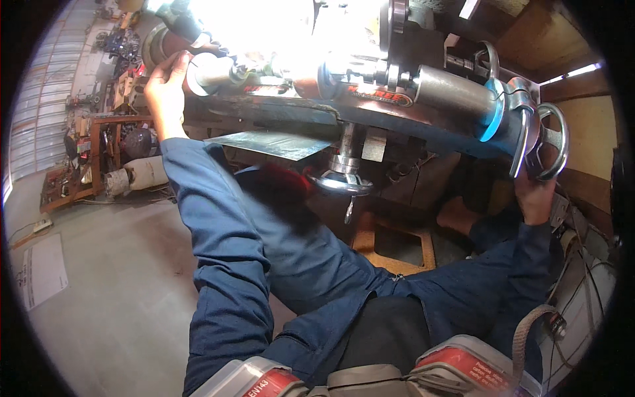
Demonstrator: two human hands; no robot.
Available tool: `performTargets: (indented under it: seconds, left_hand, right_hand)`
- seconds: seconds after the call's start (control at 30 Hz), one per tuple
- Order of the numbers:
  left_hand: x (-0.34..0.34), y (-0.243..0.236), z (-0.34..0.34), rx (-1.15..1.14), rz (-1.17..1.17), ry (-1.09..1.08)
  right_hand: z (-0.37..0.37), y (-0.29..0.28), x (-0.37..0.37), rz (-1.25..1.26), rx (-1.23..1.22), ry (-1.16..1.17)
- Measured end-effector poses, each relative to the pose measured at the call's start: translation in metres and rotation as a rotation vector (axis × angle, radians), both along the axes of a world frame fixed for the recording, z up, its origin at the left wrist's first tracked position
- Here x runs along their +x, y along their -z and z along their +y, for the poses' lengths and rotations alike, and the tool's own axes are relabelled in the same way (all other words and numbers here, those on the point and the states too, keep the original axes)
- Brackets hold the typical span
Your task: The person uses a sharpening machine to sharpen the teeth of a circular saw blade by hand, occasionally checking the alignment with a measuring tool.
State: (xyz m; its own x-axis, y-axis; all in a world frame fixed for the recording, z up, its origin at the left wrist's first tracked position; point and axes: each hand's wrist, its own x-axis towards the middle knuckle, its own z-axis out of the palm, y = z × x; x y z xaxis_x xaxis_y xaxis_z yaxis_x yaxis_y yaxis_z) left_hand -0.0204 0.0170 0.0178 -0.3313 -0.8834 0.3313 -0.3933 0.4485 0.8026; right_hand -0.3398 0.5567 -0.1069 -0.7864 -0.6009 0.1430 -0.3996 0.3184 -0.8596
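A metal lathe runs across the top, with a grey tailstock barrel [456, 96] at its right and a chrome tailstock handwheel [554, 142] at the end. My left hand [165, 86] is raised at the far left of the lathe, its fingers curled against a round silver metal cylinder [210, 73]. At the right end, my right hand [536, 195] is closed at the handwheel's lower rim; its fingertips are mostly hidden. Strong glare washes out the middle of the machine.
Below the lathe bed hang a smaller chrome handwheel [342, 182] with a crank handle and a flat metal sheet [278, 142]. An orange-brown frame [397, 248] stands between my legs. Cluttered shelving [99, 152] is at left; loose cables [585, 278] hang at right.
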Motion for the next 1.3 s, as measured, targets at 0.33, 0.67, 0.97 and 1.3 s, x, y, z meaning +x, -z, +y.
performTargets:
  seconds: [0.33,0.67,0.97,1.3]
  left_hand:
    - [0.012,0.003,-0.006,-0.042,0.032,0.074]
    - [0.020,0.011,-0.022,-0.107,0.001,0.111]
    - [0.023,-0.016,0.000,-0.109,-0.046,0.012]
    - [0.035,-0.011,-0.004,-0.122,0.042,0.026]
  right_hand:
    - [-0.047,-0.074,0.051,0.571,0.202,0.237]
    - [-0.083,-0.130,0.032,0.662,0.518,0.293]
    - [-0.090,-0.147,-0.015,0.398,0.730,0.104]
    - [-0.123,-0.134,-0.112,-0.249,0.833,-0.266]
